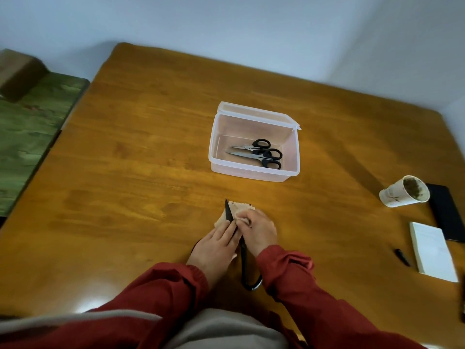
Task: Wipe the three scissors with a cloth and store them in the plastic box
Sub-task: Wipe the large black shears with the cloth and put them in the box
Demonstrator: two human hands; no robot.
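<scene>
In the lower middle of the frame, a black pair of scissors is being held down on the wooden table by both hands. Its closed blades are pointing up, and its handle loop is lying lower, between the two red sleeves. The left hand is being kept flat, with the fingers straight and pressed together along the blades. A beige cloth is being pinched against the blades by the curled fingers of the right hand; part of the cloth is lying under the blades. How the thumbs are placed cannot be told.

The plastic box is standing open in the middle of the frame, well apart from the hands. Two scissors with black handles are lying inside it, side by side, tips to the left.

At the right edge, a paper cup, a black flat device, a white notepad and a pen are lying near each other.
</scene>
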